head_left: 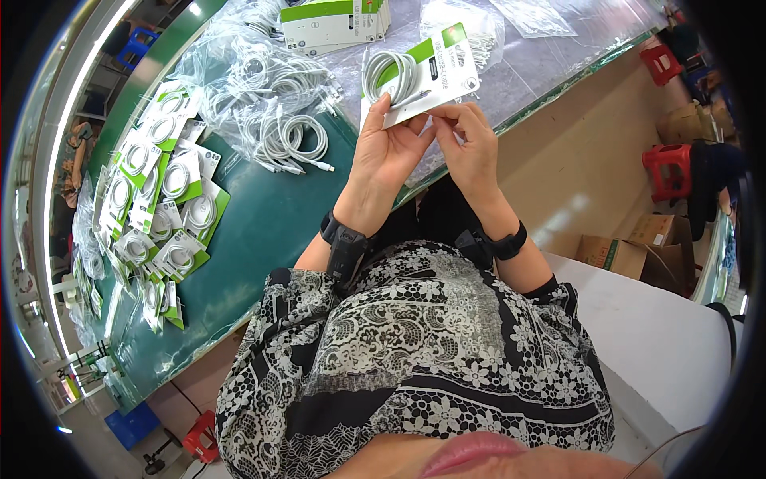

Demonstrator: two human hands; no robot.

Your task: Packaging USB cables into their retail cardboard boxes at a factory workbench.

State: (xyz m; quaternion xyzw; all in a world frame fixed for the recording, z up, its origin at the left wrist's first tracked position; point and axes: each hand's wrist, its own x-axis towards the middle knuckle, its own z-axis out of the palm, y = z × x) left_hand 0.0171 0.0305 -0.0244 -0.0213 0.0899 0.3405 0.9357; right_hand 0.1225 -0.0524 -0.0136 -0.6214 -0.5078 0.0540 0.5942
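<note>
My left hand (387,156) grips a white and green cardboard packaging card (448,76) by its lower left edge, thumb on the front. A coiled white cable (396,81) lies against the card's left half, beside that thumb. At the card's lower edge my right hand (472,152) has thumb and forefinger pinched together, close to the left fingertips. What the pinch holds, if anything, is too small to tell. The back of the card is hidden.
Carded cables (163,188) lie heaped on the green table (263,211) at the left. Loose white cables (295,144) spill from clear plastic bags (231,68). Blank cards (331,25) are stacked at the far side, near a bag of thin white strips (479,36).
</note>
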